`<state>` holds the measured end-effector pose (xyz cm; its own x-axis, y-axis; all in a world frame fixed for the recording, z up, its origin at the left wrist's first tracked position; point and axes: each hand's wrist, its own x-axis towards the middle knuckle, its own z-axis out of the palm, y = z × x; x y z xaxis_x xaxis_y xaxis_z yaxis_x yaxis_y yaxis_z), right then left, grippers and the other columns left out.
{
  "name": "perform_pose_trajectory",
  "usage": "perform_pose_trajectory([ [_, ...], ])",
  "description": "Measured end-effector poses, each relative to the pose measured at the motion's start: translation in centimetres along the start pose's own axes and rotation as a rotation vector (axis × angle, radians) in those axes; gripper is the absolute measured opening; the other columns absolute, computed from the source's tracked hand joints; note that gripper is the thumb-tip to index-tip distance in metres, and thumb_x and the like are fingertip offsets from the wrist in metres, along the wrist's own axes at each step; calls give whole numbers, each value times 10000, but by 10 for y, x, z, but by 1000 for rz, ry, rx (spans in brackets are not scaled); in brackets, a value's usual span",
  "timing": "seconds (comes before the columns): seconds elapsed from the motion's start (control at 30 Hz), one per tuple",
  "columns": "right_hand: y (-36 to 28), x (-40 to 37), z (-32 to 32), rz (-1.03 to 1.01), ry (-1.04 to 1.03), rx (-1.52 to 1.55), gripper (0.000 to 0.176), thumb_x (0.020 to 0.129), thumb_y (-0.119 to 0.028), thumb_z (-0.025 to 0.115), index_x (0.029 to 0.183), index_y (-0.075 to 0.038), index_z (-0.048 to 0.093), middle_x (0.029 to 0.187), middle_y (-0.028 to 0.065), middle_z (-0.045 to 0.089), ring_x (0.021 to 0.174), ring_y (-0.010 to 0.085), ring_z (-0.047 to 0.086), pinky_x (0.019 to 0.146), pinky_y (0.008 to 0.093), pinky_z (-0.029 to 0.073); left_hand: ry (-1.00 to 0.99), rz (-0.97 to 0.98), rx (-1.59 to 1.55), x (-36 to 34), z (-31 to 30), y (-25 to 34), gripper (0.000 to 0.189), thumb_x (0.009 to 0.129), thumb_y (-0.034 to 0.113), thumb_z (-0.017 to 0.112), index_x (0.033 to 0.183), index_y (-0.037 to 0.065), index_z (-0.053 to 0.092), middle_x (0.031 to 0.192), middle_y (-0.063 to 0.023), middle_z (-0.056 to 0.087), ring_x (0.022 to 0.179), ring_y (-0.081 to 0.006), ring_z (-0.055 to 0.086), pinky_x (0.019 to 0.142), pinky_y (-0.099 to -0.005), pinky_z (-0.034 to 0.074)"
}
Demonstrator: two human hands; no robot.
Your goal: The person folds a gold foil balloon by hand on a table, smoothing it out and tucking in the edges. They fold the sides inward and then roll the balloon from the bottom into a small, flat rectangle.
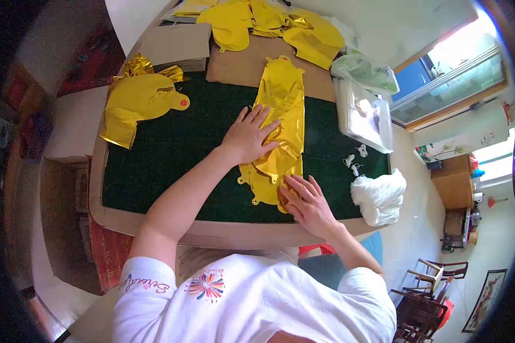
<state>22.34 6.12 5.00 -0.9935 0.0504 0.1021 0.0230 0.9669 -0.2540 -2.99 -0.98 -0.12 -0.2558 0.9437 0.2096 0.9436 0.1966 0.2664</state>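
Note:
A flat gold foil balloon [285,108] lies lengthwise on the dark green mat, with folded, wrinkled layers and small round tabs along its edges. My left hand [250,136] rests on the middle of the foil, fingers spread and palm down. Lower down, my right hand [310,203] touches the balloon's near right edge. Its fingers are stretched out over the foil, and part of the foil beneath them is hidden.
Another gold foil balloon [140,103] lies at the left. More gold foil balloons [226,23] are piled at the far end, beside a cardboard box [174,43]. On the right are clear plastic bags [363,114], small white string bundles [355,162] and a white string hank [379,197].

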Motion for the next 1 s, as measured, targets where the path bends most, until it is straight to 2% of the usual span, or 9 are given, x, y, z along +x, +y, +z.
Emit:
perform_pose_trajectory([
  [0.17, 8, 1, -3, 28, 24, 76, 384, 888, -107, 556, 1271, -95, 572, 1357, 108, 504, 1275, 292, 458, 1103, 503, 286, 6, 7, 8, 0, 3, -1, 543, 971, 501, 390, 1416, 192, 423, 1511, -167, 299, 1423, -307, 235, 1161, -495, 163],
  [0.2, 12, 0, 0, 40, 19, 50, 372, 890, -140, 558, 1262, -127, 575, 1373, 91, 489, 1281, 273, 451, 1103, 515, 279, 5, 7, 10, 0, 3, -1, 526, 980, 482, 382, 1416, 191, 423, 1510, -165, 302, 1421, -307, 238, 1159, -496, 166],
  [0.5, 12, -3, -4, -13, -60, 27, 384, 915, -187, 547, 1296, -141, 557, 1379, 64, 488, 1280, 254, 447, 1104, 506, 276, 16, 3, -19, 1, 5, -1, 494, 988, 438, 388, 1413, 190, 423, 1506, -158, 309, 1421, -308, 237, 1158, -506, 172],
  [0.63, 2, 6, -2, -1, -70, 20, 422, 910, -160, 550, 1330, -124, 532, 1384, 83, 481, 1281, 261, 446, 1118, 491, 263, 25, 16, 7, 1, 5, -1, 495, 986, 438, 393, 1413, 190, 422, 1506, -156, 309, 1421, -308, 238, 1157, -505, 177],
  [0.73, 0, 10, 3, 1, -45, 39, 429, 926, -197, 542, 1347, -119, 513, 1393, 80, 469, 1291, 252, 435, 1124, 485, 250, 18, 13, 12, 1, 2, -1, 491, 988, 434, 389, 1413, 190, 422, 1507, -156, 309, 1422, -307, 238, 1156, -503, 182],
  [0.8, -1, 12, 1, -25, -31, 28, 440, 896, -154, 559, 1332, -107, 516, 1392, 74, 464, 1271, 258, 449, 1097, 514, 286, 9, 14, 2, 1, 1, -1, 503, 983, 444, 396, 1417, 190, 418, 1511, -158, 301, 1422, -307, 236, 1158, -502, 178],
  [0.93, 14, 8, 4, -49, -14, 137, 484, 828, -43, 578, 1308, -82, 534, 1373, 107, 476, 1243, 284, 473, 1077, 501, 329, -20, -7, 20, 1, -1, 1, 544, 964, 473, 423, 1431, 194, 399, 1518, -160, 289, 1427, -305, 227, 1164, -494, 166],
  [1.0, 24, 10, 3, 8, 161, 180, 421, 823, 28, 551, 1232, -60, 594, 1335, 146, 510, 1230, 314, 498, 1062, 469, 367, -36, -11, 19, 1, -2, 1, 590, 944, 502, 447, 1445, 199, 378, 1526, -158, 274, 1432, -301, 218, 1170, -485, 155],
])
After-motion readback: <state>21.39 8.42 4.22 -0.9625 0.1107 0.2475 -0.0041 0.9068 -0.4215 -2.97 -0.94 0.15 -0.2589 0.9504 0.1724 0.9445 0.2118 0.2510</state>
